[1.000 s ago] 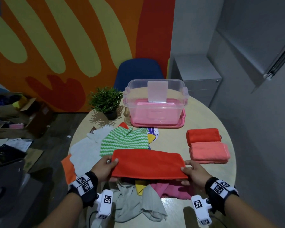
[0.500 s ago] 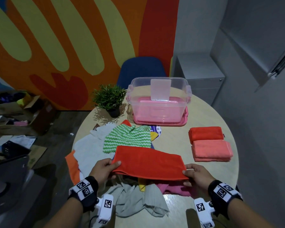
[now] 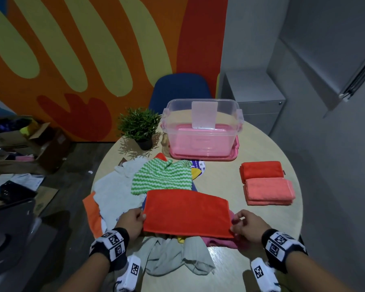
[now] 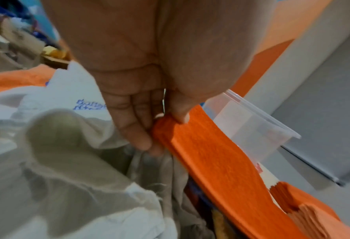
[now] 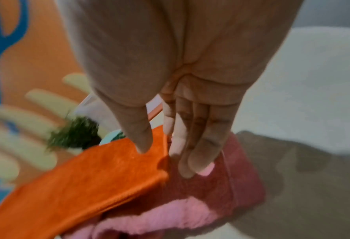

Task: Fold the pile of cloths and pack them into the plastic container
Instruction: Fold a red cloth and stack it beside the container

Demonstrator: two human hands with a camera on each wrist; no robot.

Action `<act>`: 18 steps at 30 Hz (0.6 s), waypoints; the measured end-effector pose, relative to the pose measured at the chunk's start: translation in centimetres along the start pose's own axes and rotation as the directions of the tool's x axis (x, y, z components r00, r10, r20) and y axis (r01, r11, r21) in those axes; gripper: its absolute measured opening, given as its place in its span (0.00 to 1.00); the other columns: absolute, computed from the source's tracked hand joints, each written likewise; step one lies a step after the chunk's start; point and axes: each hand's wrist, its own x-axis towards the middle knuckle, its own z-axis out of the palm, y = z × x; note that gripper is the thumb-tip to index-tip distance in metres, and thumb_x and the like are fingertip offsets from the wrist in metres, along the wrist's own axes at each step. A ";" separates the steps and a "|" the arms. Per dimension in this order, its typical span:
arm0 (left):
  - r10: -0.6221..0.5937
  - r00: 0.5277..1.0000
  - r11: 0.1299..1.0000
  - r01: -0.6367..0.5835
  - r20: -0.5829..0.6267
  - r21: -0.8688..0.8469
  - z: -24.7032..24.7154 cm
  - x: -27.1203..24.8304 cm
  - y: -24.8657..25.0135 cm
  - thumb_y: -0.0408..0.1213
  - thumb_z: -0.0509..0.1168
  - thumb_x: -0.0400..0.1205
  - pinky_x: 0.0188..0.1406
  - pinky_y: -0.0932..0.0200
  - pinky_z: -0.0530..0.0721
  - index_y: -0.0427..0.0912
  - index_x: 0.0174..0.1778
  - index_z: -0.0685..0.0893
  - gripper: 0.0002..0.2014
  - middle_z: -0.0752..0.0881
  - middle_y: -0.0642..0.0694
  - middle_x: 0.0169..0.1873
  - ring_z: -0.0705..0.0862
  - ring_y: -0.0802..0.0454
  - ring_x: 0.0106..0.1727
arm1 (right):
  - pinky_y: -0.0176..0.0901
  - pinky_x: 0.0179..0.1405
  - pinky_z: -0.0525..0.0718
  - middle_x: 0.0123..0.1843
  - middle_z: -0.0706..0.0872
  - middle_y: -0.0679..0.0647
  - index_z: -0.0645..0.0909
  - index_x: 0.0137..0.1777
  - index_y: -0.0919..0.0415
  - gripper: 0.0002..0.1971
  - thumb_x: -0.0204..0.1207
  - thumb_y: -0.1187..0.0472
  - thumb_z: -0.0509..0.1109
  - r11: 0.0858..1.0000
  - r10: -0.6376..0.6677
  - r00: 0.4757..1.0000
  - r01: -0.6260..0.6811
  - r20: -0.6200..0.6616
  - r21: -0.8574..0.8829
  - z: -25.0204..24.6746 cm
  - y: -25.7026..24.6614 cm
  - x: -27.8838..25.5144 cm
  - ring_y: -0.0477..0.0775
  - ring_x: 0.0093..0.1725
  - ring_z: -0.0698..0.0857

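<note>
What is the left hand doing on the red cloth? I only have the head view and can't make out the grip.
Observer: The left wrist view shows a pinch. The left hand has its thumb on top of the red cloth and its fingers beneath the short edge.
Operator: Same on the right?
Observer: No. In the right wrist view, the right hand has only its thumb tip resting on the cloth's top. Its fingers run straight, just past the edge.
Operator: What's under those fingers?
Observer: A fluffy pink cloth lies directly below them. I can't tell whether they touch it.
</note>
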 end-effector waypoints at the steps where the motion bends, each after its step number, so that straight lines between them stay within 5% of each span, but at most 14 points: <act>1: 0.040 0.998 0.999 -0.040 -0.045 0.002 -0.2 -0.2 0.6 0.38 0.58 0.88 0.44 0.55 0.78 0.45 0.44 0.83 0.11 0.88 0.44 0.42 0.85 0.45 0.46 | 0.39 0.37 0.83 0.40 0.90 0.49 0.78 0.52 0.55 0.08 0.77 0.60 0.74 0.984 -0.050 0.998 0.041 -0.049 -0.173 0.0 -0.4 0.1 0.47 0.36 0.89; 4: 0.203 0.969 0.971 -0.218 -0.140 -0.102 -1.2 -1.3 3.7 0.32 0.56 0.88 0.42 0.57 0.79 0.50 0.48 0.83 0.12 0.87 0.47 0.43 0.84 0.49 0.45 | 0.42 0.54 0.85 0.50 0.87 0.45 0.78 0.52 0.50 0.08 0.77 0.58 0.74 0.927 -0.250 0.963 0.207 -0.101 -0.314 -0.1 -2.7 0.7 0.44 0.47 0.86; 6: 0.374 0.920 0.912 -0.388 -0.120 -0.133 -2.3 -1.8 6.4 0.26 0.55 0.86 0.46 0.61 0.80 0.50 0.52 0.85 0.17 0.87 0.50 0.46 0.84 0.55 0.48 | 0.40 0.58 0.82 0.62 0.83 0.45 0.77 0.62 0.48 0.16 0.77 0.56 0.75 0.889 -0.391 0.918 0.356 -0.070 -0.289 -0.2 -5.0 0.8 0.44 0.56 0.84; 9: 0.634 0.773 0.773 -0.634 0.017 -0.008 -4.2 -2.8 11.6 0.25 0.56 0.81 0.54 0.68 0.75 0.51 0.59 0.86 0.21 0.84 0.53 0.50 0.79 0.59 0.52 | 0.41 0.68 0.75 0.78 0.70 0.43 0.66 0.79 0.44 0.35 0.75 0.58 0.77 0.804 -0.572 0.820 0.558 -0.010 -0.203 -1.1 -9.4 0.3 0.44 0.72 0.75; 11: 0.753 0.653 0.653 -0.757 0.083 0.026 -5.5 -3.6 15.2 0.30 0.55 0.79 0.50 0.79 0.68 0.46 0.60 0.87 0.20 0.81 0.55 0.45 0.75 0.64 0.48 | 0.41 0.72 0.73 0.82 0.65 0.42 0.59 0.84 0.42 0.44 0.74 0.66 0.76 0.760 -0.644 0.765 0.643 0.022 -0.099 -2.5 -12.1 0.0 0.41 0.77 0.69; 14: 0.853 0.514 0.514 -0.857 0.090 0.028 -7.1 -4.1 18.9 0.36 0.52 0.77 0.48 0.79 0.68 0.47 0.58 0.87 0.21 0.81 0.53 0.44 0.74 0.63 0.46 | 0.47 0.67 0.81 0.75 0.78 0.43 0.70 0.78 0.42 0.41 0.68 0.77 0.72 0.709 -0.704 0.708 0.697 0.052 0.103 -4.8 -14.7 0.0 0.49 0.70 0.81; 16: 0.859 0.512 0.511 -0.859 0.012 0.030 -7.8 -3.3 20.3 0.39 0.52 0.79 0.50 0.73 0.72 0.48 0.59 0.86 0.19 0.85 0.51 0.49 0.78 0.60 0.49 | 0.49 0.58 0.84 0.54 0.90 0.43 0.85 0.59 0.44 0.26 0.67 0.74 0.72 0.690 -0.709 0.705 0.698 -0.019 0.191 -6.2 -15.3 -0.1 0.47 0.54 0.88; 18: 0.830 0.551 0.556 -0.830 -0.081 0.052 -8.4 -2.0 21.1 0.38 0.58 0.86 0.48 0.67 0.71 0.45 0.60 0.84 0.11 0.86 0.53 0.50 0.78 0.60 0.49 | 0.50 0.52 0.85 0.43 0.90 0.45 0.87 0.48 0.50 0.15 0.68 0.71 0.74 0.680 -0.698 0.708 0.703 -0.108 0.208 -7.7 -15.3 0.1 0.46 0.45 0.87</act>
